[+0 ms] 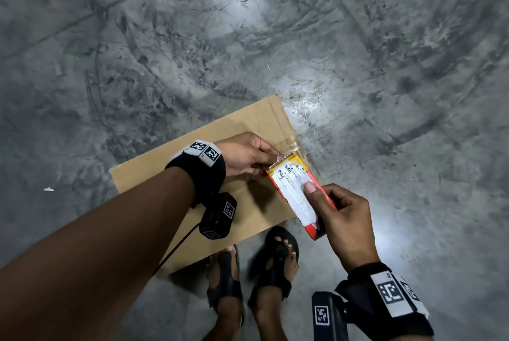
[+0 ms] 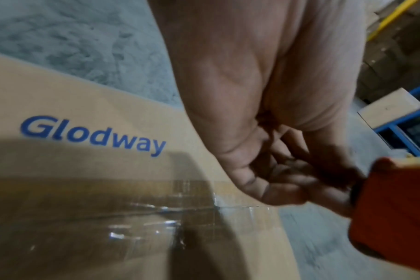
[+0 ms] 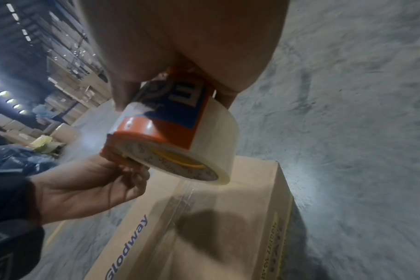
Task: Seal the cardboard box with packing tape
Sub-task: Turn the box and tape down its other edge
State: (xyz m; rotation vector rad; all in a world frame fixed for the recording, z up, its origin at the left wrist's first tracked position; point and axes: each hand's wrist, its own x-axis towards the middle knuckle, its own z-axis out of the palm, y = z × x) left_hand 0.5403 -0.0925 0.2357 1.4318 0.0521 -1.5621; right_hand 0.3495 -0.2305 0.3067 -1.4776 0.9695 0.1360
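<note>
**Both hands on the tape dispenser above the box**

Right hand (image 1: 340, 212) first: it grips the tape dispenser (image 1: 298, 190), thumb laid flat across the white printed label on top, fingers curled round the orange body from the far side. In the right wrist view the roll of clear packing tape (image 3: 199, 144) sits inside that orange holder, yellow core showing, held up off the carton and tilted.

Over to the left hand (image 1: 245, 156): its fingertips are bunched at the toothed front edge of the dispenser, pinching there. Whether they have the loose tape end or just the cutter edge, I cannot tell; the left wrist view is blurred where fingers (image 2: 283, 191) meet the orange casing.

Beneath both hands is the cardboard box (image 1: 170, 175), flaps shut, standing on the floor. Blue "Glodway" lettering (image 2: 94, 135) runs along one top flap. A glossy strip of clear tape (image 2: 137, 223) already lies along the centre seam, reaching the box's end just below the left hand's fingers, and a bit of tape shines at the far edge in the head view.

Outward now: mottled grey concrete floor (image 1: 275, 37) all round, with bright patches of light. The person's two feet in black sandals (image 1: 271, 266) stand right against the near side of the box. Black wrist straps with square markers sit on both arms. In the background, stacked cartons (image 3: 67, 62) and a blue frame (image 2: 400, 130).
</note>
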